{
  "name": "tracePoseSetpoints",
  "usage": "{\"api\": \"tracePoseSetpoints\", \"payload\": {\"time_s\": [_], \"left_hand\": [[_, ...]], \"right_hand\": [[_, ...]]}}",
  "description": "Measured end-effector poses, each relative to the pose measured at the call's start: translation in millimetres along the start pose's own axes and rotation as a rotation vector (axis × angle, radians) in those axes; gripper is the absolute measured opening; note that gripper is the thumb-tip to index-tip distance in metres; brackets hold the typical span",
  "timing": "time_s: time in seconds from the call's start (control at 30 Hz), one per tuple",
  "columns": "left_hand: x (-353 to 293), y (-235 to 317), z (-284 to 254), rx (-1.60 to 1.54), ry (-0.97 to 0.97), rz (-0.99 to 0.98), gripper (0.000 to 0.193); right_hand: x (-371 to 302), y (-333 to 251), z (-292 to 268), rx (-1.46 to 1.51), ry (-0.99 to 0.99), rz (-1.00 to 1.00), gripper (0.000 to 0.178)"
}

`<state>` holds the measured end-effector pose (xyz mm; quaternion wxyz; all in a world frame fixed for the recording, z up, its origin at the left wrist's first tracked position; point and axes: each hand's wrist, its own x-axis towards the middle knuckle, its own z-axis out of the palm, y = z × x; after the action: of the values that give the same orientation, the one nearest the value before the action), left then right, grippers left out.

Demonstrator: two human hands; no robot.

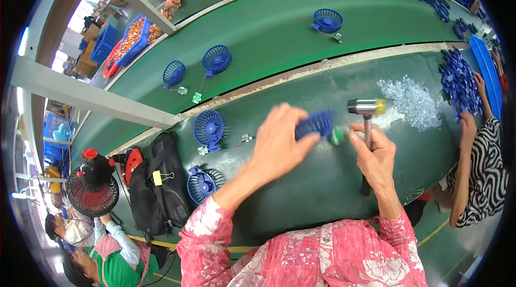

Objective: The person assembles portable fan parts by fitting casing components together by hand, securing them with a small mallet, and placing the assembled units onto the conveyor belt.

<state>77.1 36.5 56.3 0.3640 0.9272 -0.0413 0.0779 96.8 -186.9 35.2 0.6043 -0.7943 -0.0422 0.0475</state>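
Observation:
My left hand (282, 139) is closed on a blue round fan housing (313, 124), held tilted above the dark green bench and blurred by motion. A small green circuit board (337, 136) hangs beside it, close to my right fingertips; I cannot tell whether they touch it. My right hand (374, 152) is wrapped round the handle of a small mallet (367, 107), whose head has one black face and one yellow face and points up. Left of my left hand lie a blue fan housing (209, 128) with its wired board (202, 150) and another housing (202, 184).
Small clear plastic parts (413, 103) lie piled at the right, near blue parts (459, 83) that a co-worker's hands (468, 126) touch. Beyond the bench rim, a green conveyor belt (269, 40) carries several fan housings. A black bag (161, 190) and a black-and-red fan (92, 185) are at left.

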Motion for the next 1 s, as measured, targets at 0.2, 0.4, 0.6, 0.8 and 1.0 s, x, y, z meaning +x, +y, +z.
{"api": "tracePoseSetpoints", "payload": {"time_s": [0.2, 0.4, 0.6, 0.8, 1.0], "left_hand": [[59, -77, -26, 0.508, 0.411, 0.039, 0.041], [56, -164, -66, 0.653, 0.244, -0.514, 0.033], [52, -144, -50, 0.458, 0.220, -0.393, 0.029], [-5, -52, -14, 0.081, 0.117, -0.174, 0.026], [-96, 2, 19, -0.153, -0.208, -0.089, 0.028]], "right_hand": [[-13, -15, -8, 0.154, 0.139, -0.087, 0.011], [-16, -4, -12, 0.227, 0.015, 0.066, 0.014], [-10, 0, 1, 0.294, -0.105, 0.219, 0.018], [7, 9, -2, -0.002, -0.183, 0.180, 0.024], [25, 8, 12, -0.150, -0.291, 0.069, 0.032]]}}
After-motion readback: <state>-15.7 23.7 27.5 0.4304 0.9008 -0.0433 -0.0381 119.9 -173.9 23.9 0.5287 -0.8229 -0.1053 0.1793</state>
